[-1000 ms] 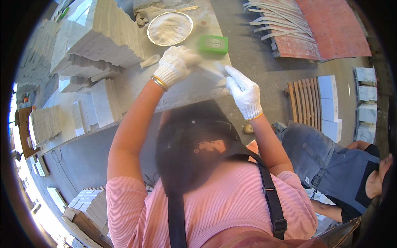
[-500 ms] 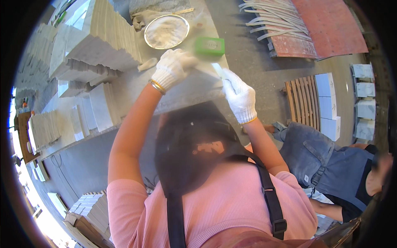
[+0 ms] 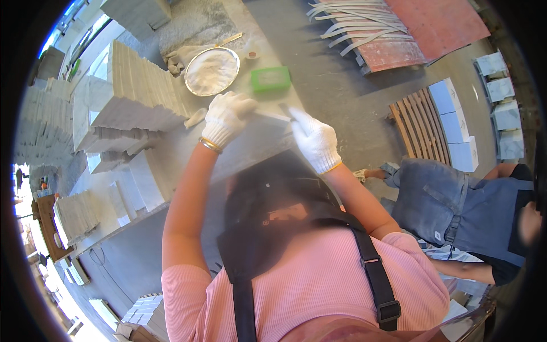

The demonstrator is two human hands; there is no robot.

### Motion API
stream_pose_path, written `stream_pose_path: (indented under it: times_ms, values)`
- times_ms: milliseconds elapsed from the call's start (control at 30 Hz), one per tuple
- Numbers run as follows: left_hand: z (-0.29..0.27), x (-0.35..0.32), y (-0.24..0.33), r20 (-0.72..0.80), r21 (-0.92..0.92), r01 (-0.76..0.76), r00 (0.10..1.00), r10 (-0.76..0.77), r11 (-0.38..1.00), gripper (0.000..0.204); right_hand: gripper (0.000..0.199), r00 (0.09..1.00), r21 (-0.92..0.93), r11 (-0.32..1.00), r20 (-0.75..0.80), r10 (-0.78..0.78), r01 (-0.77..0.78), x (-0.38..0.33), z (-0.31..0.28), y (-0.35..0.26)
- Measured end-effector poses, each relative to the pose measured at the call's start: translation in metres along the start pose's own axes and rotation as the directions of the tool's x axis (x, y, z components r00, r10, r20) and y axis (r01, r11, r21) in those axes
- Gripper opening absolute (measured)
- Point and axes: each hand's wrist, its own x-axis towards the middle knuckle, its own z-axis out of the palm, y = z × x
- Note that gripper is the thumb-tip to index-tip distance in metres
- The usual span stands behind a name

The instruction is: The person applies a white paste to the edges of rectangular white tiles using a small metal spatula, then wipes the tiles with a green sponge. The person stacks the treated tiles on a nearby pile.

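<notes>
My left hand [image 3: 227,118], in a white knit glove, is closed on the near end of a thin white slab [image 3: 272,116] that shows edge-on. My right hand [image 3: 314,139], gloved alike, is closed at the slab's other end. By its fingertips a small flat grey-white piece [image 3: 285,108] sticks up, smeared by motion; its kind is unclear. Just beyond the hands, a green block [image 3: 270,79] lies on the dusty table [image 3: 250,139]. A round metal-rimmed sieve or pan [image 3: 212,72] full of white powder stands to its left.
Tall stacks of pale stone tiles [image 3: 142,85] crowd the table's left side. A crumpled cloth [image 3: 196,118] lies beside them. At right are a wooden pallet [image 3: 420,126] with white tiles, and a red board [image 3: 433,28] with pale strips. A co-worker in a grey apron [image 3: 433,196] is close at right.
Both hands have shifted slightly left and nearer in view, along with the thin slab. The whole scene has tilted a little as the view moved. The pale piece at my right fingers has changed angle.
</notes>
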Motion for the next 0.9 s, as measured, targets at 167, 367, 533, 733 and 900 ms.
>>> stream_pose_path:
  times_ms: [167, 367, 533, 733, 900]
  values:
    - [0.0, 0.001, 0.0, 0.031, 0.012, 0.014, 0.999, -0.014, 1.0, 0.017, 0.032, 0.962, 0.343, 0.899, 0.078, 0.261, -0.272, 0.008, -0.014, -0.003]
    - [0.006, -0.003, -0.006, 0.028, 0.035, -0.009, 1.0, 0.008, 0.999, 0.015, 0.032, 0.998, 0.182, 0.982, 0.018, -0.052, 0.047, -0.001, -0.01, 0.0]
    - [0.002, 0.0, -0.007, 0.024, -0.059, -0.021, 0.999, 0.022, 0.998, 0.022, 0.032, 0.999, 0.008, 0.999, -0.008, -0.049, 0.049, 0.001, 0.029, -0.012]
    - [-0.003, -0.001, -0.009, 0.047, -0.029, -0.066, 0.997, 0.067, 0.997, 0.025, 0.031, 0.991, 0.067, 0.994, 0.108, 0.083, -0.091, 0.001, 0.053, 0.006]
    - [-0.002, -0.003, -0.01, 0.003, -0.045, -0.074, 0.997, 0.074, 0.996, 0.025, 0.043, 0.996, -0.083, 0.995, -0.061, -0.058, 0.053, 0.002, 0.085, 0.013]
